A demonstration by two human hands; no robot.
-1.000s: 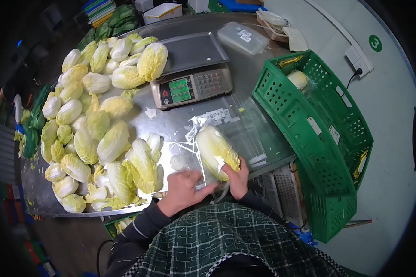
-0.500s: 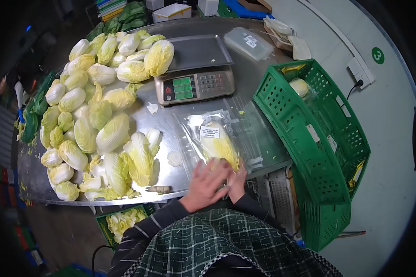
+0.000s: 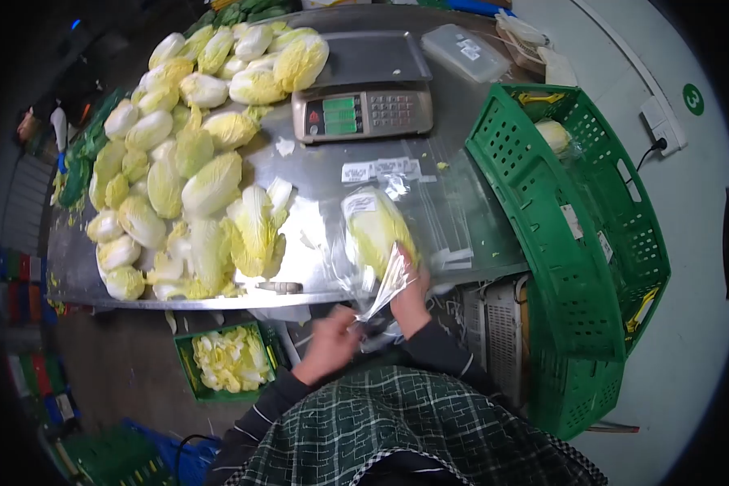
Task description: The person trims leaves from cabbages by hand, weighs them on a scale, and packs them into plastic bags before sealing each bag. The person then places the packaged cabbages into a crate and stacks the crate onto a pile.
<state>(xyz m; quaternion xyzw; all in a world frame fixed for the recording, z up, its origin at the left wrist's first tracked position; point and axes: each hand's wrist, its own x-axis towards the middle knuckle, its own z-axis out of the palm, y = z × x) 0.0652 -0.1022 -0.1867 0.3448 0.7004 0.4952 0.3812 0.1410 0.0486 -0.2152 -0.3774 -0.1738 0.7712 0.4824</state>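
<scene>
A napa cabbage in a clear plastic bag with a white label lies at the front of the metal table. My left hand is closed, pinching the gathered end of the plastic bag below the table's front edge. At the lower end of the cabbage, my right hand grips the bagged cabbage from the right side; some of its fingers are hidden by the plastic. Between the two hands the bag is stretched and twisted. Flat clear bags lie under and beside it.
Many loose napa cabbages are heaped on the left of the table. A digital scale stands behind. At the right is a green crate with a bagged cabbage inside. A knife lies near the front edge; a crate of trimmed leaves sits below.
My left hand has moved left and down from the cabbage, drawing the bag's end out with it. My right hand stays by the cabbage's lower end. The view has tilted downward.
</scene>
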